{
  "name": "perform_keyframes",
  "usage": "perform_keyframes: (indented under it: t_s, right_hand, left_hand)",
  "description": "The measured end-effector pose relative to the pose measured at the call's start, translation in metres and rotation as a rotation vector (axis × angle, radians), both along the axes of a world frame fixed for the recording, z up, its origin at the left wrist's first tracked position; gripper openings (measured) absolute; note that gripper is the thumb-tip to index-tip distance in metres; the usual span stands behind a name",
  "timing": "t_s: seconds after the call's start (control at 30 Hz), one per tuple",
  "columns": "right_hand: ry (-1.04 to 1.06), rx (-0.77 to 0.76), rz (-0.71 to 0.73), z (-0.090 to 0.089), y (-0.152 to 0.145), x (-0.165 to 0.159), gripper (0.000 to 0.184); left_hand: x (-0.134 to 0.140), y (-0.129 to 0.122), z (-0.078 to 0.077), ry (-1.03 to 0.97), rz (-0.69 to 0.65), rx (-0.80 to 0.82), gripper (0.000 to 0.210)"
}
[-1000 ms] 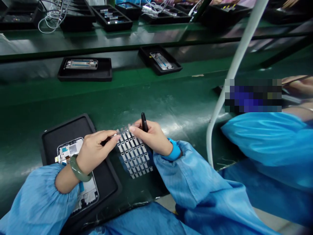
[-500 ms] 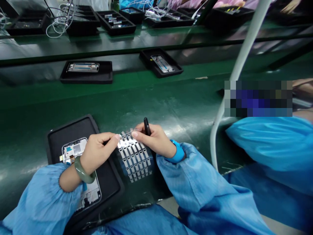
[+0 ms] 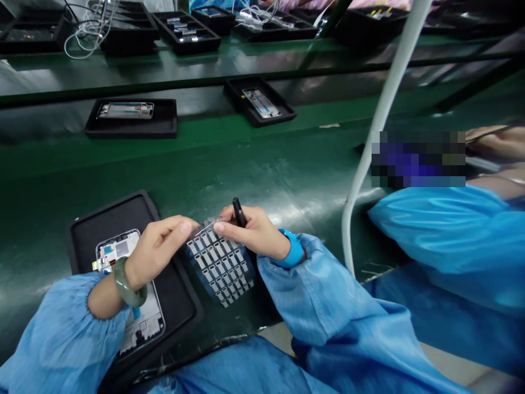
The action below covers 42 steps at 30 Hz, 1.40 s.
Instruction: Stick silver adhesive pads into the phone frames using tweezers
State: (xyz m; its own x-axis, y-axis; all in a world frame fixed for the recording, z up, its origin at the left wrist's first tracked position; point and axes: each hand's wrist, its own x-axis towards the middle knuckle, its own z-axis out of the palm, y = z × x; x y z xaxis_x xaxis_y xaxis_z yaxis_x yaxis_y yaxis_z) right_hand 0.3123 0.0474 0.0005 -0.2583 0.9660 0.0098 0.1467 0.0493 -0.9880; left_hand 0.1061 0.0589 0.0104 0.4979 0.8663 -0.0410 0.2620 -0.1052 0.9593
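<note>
Between my hands hangs a sheet of small silvery stickers (image 3: 221, 262) in rows on a clear backing. My left hand (image 3: 153, 251) is closed at its top left edge, thumb against the fingers. At the top right corner my right hand (image 3: 258, 232) pinches the same clear edge. A black pen-like tool (image 3: 238, 212) also stands up out of my right hand; its lower end is hidden. Under my left forearm lies a phone frame (image 3: 150, 323) with white and metallic inner parts, inside a black tray (image 3: 180, 295). My wrist and sleeve cover part of it.
Farther back on the green bench (image 3: 266, 164) are two black trays, a left one (image 3: 164, 128) and a right one (image 3: 235, 90), each with a phone frame. A pale hose (image 3: 361, 180) rises at the right, beside a co-worker's blue sleeve (image 3: 443, 224). More trays and white cables (image 3: 88, 33) line the shelf.
The whole view has shifted slightly, so things sit farther left. The sheet's clear top edge slants more, and my left fingers have turned a little along it. Both hands stay at the sheet.
</note>
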Motion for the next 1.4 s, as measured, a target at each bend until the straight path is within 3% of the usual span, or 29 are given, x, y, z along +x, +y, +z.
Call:
perform_keyframes:
  t_s: [0.13, 0.23, 0.33, 0.47, 0.6, 0.73, 0.83, 0.9, 1.0, 1.1, 1.2, 1.4]
  right_hand:
    - [-0.082, 0.137, 0.171, -0.002, -0.003, -0.007, 0.020]
    - [-0.160, 0.300, 0.237, -0.003, -0.004, -0.008, 0.021]
    - [-0.195, 0.376, 0.229, -0.002, -0.002, -0.004, 0.017]
    - [-0.213, 0.447, 0.108, 0.003, 0.002, 0.009, 0.015]
    - [-0.239, 0.479, 0.148, 0.010, 0.006, 0.025, 0.027]
    - [-0.286, 0.380, 0.285, 0.018, 0.004, 0.041, 0.054]
    - [-0.206, 0.313, 0.173, 0.022, 0.001, 0.049, 0.044]
    - [-0.068, 0.303, -0.009, 0.021, 0.000, 0.050, 0.031]
    - [0.158, 0.232, -0.237, 0.014, 0.005, 0.045, 0.038]
    - [0.225, 0.082, -0.301, 0.007, 0.011, 0.037, 0.046]
    - [0.188, -0.030, -0.386, -0.002, 0.013, 0.029, 0.039]
    - [0.092, -0.173, -0.395, -0.024, 0.011, 0.019, 0.036]
  left_hand:
    - [0.004, -0.001, -0.001, 0.107, -0.014, 0.016, 0.029]
    - [0.005, 0.000, -0.002, 0.150, -0.011, 0.006, 0.033]
    - [0.003, 0.001, -0.004, 0.050, 0.025, -0.013, 0.037]
    - [-0.001, 0.001, -0.008, -0.155, 0.038, 0.041, 0.039]
    - [-0.003, 0.001, -0.015, 0.090, -0.067, 0.269, 0.057]
    - [-0.001, 0.002, -0.019, 0.385, -0.289, 0.517, 0.075]
    - [0.001, 0.001, -0.020, 0.524, -0.413, 0.652, 0.081]
    - [0.003, 0.000, -0.022, 0.606, -0.423, 0.707, 0.076]
    - [0.006, -0.002, -0.024, 0.717, -0.394, 0.762, 0.061]
    - [0.007, -0.001, -0.026, 0.800, -0.311, 0.781, 0.056]
    - [0.008, -0.002, -0.026, 0.813, -0.252, 0.801, 0.053]
    - [0.016, -0.009, -0.023, 0.775, -0.412, 0.839, 0.049]
